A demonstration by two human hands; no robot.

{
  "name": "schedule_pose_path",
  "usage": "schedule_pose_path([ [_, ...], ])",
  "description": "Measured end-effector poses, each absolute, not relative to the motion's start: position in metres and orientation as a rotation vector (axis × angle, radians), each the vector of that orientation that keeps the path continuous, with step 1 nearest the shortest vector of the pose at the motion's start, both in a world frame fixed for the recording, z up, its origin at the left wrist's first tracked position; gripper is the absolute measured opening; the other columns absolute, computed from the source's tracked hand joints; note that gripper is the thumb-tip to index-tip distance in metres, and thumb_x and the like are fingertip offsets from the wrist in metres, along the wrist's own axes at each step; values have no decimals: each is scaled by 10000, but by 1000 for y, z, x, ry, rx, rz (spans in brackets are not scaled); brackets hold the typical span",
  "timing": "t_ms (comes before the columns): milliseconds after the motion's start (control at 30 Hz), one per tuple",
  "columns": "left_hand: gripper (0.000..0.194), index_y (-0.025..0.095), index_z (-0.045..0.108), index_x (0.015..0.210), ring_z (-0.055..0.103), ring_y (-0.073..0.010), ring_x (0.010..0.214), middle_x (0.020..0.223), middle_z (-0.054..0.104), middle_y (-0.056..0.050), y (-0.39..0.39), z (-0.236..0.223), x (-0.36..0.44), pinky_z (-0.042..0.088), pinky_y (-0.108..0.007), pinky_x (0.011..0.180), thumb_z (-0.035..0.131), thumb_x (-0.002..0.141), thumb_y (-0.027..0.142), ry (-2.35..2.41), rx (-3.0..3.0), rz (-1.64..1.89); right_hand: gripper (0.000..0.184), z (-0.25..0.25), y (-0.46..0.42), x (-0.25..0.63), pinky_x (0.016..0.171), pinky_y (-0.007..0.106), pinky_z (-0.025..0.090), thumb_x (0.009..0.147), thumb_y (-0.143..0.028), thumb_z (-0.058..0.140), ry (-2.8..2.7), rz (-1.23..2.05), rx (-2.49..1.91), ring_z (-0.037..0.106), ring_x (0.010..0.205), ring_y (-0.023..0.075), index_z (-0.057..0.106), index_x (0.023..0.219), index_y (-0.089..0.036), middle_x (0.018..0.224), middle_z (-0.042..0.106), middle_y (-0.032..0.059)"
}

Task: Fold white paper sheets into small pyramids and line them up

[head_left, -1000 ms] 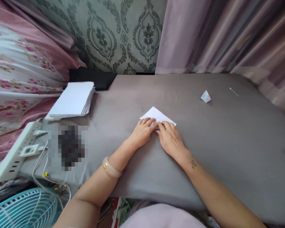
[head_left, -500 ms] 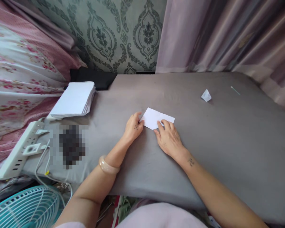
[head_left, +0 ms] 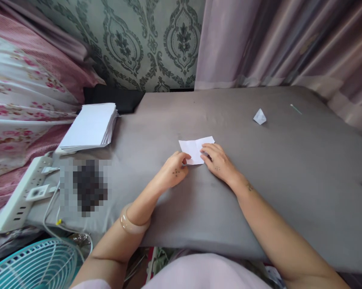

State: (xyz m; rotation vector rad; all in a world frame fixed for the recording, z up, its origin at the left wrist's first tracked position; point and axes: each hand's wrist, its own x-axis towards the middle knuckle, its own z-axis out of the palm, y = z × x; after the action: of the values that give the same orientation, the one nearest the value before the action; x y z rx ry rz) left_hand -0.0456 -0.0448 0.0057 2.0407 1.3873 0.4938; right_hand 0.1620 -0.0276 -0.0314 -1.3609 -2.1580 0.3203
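A small sheet of white paper (head_left: 195, 149) with a crease down its middle lies on the grey-covered table, between my hands. My left hand (head_left: 175, 167) pinches its lower left corner between thumb and curled fingers. At the paper's right side, my right hand (head_left: 218, 158) has its thumb and fingers closed on the edge, partly covering it. A folded white paper piece (head_left: 260, 117) with a pointed top sits farther off to the right.
A stack of white paper (head_left: 88, 125) lies at the left before a black folded item (head_left: 114, 99). A power strip (head_left: 24, 192) with plugs and cables runs along the left edge, above a turquoise fan (head_left: 36, 265). A cotton swab (head_left: 295, 108) lies far right.
The paper has turned and its outline has changed from a pointed shape to a wider one with a middle crease. My left hand has moved slightly down, my right hand slightly right.
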Motion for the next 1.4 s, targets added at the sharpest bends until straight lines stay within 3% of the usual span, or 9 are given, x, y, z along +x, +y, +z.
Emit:
schedule_pose_path([
  [167,257,209,649,1040,530,-188,891,978,542,-75,-43,-4,-44,464,-313,792,518,829,144,1446,2293,574,238,-23,-33,163,915,394,475,917,-237,482,-2217,320,-1430,520,1074,238,688,1031,-198,1135,588,103],
  [267,177,228,693,972,482,-231,1032,1128,529,-101,-38,-3,-43,421,-381,914,551,867,220,1471,2425,636,263,-17,-38,166,904,377,482,930,-208,453,-2276,366,-1408,544,1029,217,691,1044,-216,1064,622,78],
  [400,165,249,702,965,479,-235,1144,1172,606,-70,-26,2,-43,348,-404,1017,564,888,298,1305,2398,599,345,-10,-49,172,949,381,464,922,-117,396,-2386,343,-1360,543,1127,221,684,1092,-202,1179,627,95],
  [600,211,210,692,955,587,-199,945,991,680,-57,-4,9,-38,430,-304,861,550,874,343,1255,2223,440,368,2,-59,178,908,349,484,888,-95,424,-2433,436,-1412,602,1084,215,703,1084,-233,1272,597,75],
  [833,214,146,638,786,460,-129,662,707,566,-3,11,12,-28,354,-243,623,565,822,343,1318,2234,309,369,4,-57,182,858,303,476,881,-109,429,-2405,526,-1406,619,992,189,724,1032,-271,1153,635,45],
  [1167,214,141,651,840,474,-133,673,716,579,-5,16,-5,-28,371,-252,627,545,810,325,1314,2070,535,380,6,-55,182,935,299,424,882,-82,406,-2443,559,-1406,575,1069,192,698,1077,-225,1171,622,63],
  [1400,153,166,671,891,564,-182,796,866,676,-47,14,-8,-23,427,-302,744,581,821,268,1429,2177,523,356,0,-51,181,937,338,419,854,-53,413,-2457,440,-1364,567,1051,213,687,1031,-194,1146,638,65],
])
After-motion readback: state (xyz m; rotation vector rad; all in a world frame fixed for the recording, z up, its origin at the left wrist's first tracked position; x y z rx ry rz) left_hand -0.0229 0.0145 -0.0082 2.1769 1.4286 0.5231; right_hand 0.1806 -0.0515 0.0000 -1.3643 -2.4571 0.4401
